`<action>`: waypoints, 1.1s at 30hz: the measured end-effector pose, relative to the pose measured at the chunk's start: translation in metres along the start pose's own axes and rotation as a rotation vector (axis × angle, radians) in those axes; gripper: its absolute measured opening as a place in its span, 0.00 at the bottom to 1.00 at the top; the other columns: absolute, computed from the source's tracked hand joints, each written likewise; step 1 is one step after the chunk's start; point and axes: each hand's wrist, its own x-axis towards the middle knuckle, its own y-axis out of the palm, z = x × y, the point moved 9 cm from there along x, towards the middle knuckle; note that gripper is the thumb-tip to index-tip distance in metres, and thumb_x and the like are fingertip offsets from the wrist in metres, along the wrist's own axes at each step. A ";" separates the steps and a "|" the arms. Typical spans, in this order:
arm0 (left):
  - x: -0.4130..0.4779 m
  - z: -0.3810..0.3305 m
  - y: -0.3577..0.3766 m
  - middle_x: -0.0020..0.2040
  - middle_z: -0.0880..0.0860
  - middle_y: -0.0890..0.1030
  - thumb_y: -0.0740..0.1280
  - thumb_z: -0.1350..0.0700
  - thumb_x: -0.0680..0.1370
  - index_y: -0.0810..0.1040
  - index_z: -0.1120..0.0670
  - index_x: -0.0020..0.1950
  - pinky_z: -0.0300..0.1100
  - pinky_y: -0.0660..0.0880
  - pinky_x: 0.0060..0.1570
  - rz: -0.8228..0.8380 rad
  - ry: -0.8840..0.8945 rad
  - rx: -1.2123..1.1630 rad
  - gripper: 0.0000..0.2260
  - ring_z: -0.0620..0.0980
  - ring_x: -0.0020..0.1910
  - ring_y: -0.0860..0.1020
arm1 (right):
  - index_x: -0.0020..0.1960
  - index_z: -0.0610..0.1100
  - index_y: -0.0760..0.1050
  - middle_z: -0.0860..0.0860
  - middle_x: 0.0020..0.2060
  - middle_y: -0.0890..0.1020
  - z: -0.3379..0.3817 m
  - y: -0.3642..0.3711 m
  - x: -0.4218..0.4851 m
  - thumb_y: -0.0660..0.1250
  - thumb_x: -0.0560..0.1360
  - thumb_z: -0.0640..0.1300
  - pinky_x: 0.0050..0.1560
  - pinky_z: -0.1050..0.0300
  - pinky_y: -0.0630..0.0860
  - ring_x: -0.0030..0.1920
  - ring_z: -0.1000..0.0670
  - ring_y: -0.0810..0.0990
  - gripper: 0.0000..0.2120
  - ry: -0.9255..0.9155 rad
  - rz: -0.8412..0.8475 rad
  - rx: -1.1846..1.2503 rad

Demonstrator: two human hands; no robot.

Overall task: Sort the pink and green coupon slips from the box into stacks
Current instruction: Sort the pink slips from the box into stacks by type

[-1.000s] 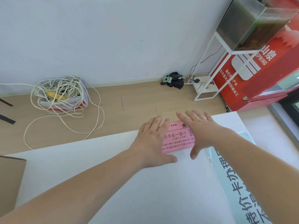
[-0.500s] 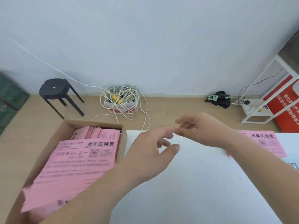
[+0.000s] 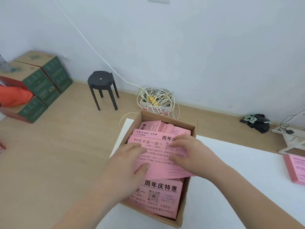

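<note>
Head view: both hands are down in the cardboard box (image 3: pixel 187 194), which sits on the left end of the white table (image 3: pixel 239 187). The left hand (image 3: pixel 125 166) grips the left near corner of a bundle of pink slips (image 3: pixel 153 154), fingers laid over the top sheet and thumb curled at the fanned near edge. Just to its right, the right hand (image 3: pixel 191 154) holds the bundle's right side, fingers curled on the top sheet, thumb across the print. More pink slips lie in the box under and beyond the hands. Well to the right of the right hand, a pink stack (image 3: pixel 295 169) lies on the table. Beyond the hands, on the floor, stand a black stool (image 3: pixel 102 83) and a coil of white cord (image 3: pixel 156 98).
</note>
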 end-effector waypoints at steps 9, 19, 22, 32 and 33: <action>-0.017 0.029 0.012 0.73 0.31 0.63 0.67 0.25 0.66 0.74 0.39 0.73 0.33 0.57 0.75 0.179 0.141 -0.041 0.37 0.31 0.75 0.57 | 0.77 0.62 0.63 0.63 0.79 0.56 0.041 0.026 0.014 0.81 0.58 0.69 0.79 0.50 0.54 0.79 0.57 0.52 0.52 -0.049 0.336 -0.144; 0.004 0.041 -0.008 0.63 0.43 0.81 0.74 0.48 0.71 0.82 0.48 0.62 0.40 0.75 0.56 -0.143 0.229 0.002 0.20 0.40 0.63 0.69 | 0.67 0.62 0.75 0.69 0.64 0.72 0.040 0.010 -0.001 0.77 0.63 0.70 0.68 0.55 0.71 0.66 0.63 0.69 0.35 -0.044 0.085 -0.137; 0.007 0.039 -0.007 0.58 0.41 0.82 0.68 0.52 0.72 0.83 0.47 0.59 0.41 0.79 0.53 -0.140 0.274 0.073 0.16 0.41 0.61 0.73 | 0.64 0.61 0.77 0.69 0.60 0.75 0.037 0.011 -0.004 0.78 0.66 0.66 0.67 0.59 0.71 0.62 0.64 0.72 0.30 -0.017 0.060 -0.044; 0.057 0.018 0.001 0.53 0.44 0.83 0.65 0.54 0.73 0.83 0.47 0.51 0.49 0.77 0.53 -0.009 0.435 0.413 0.11 0.51 0.56 0.77 | 0.64 0.59 0.78 0.65 0.62 0.76 0.041 0.004 0.001 0.75 0.71 0.64 0.67 0.55 0.72 0.64 0.59 0.74 0.24 0.061 0.009 -0.004; 0.060 0.016 -0.001 0.50 0.44 0.83 0.63 0.53 0.73 0.83 0.47 0.48 0.48 0.78 0.50 -0.040 0.460 0.408 0.10 0.51 0.53 0.78 | 0.65 0.59 0.77 0.65 0.62 0.76 0.043 0.003 0.002 0.75 0.71 0.65 0.67 0.55 0.72 0.64 0.58 0.74 0.26 0.064 -0.003 -0.024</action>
